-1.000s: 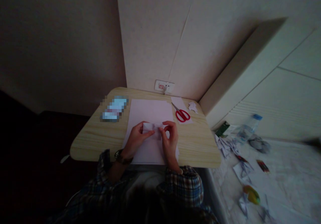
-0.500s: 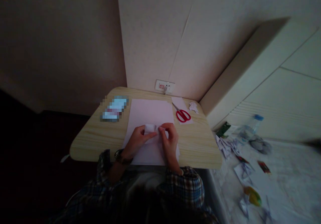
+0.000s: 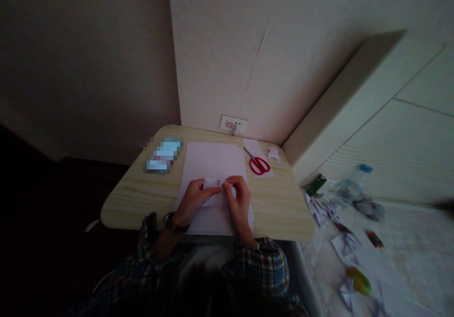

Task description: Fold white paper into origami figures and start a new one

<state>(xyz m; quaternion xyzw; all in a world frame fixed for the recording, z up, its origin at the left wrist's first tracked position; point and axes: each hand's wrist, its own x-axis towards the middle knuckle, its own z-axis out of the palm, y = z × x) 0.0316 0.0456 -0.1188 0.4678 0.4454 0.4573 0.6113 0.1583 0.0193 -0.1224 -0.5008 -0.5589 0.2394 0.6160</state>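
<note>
Wood tbl (image 3: 280,208): L hand (image 3: 193,198), R hand (image 3: 240,200) angled inward, both pinching sm. paper (image 3: 212,183).

Phone screen (image 3: 165,155) pixelated. Ends of small paper (image 3: 211,183) hidden behind fingers (image 3: 237,180), shape unclear. Bed (image 3: 411,260) cut off by right edge.

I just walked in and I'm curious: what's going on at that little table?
A person is holding a small piece of white paper with the fingers of both hands, the left hand at one end and the right hand at the other. It is held over larger white sheets on the table. Red-handled scissors lie untouched to the right, partly on a paper strip. The paper's exact shape is too small to tell.
</note>
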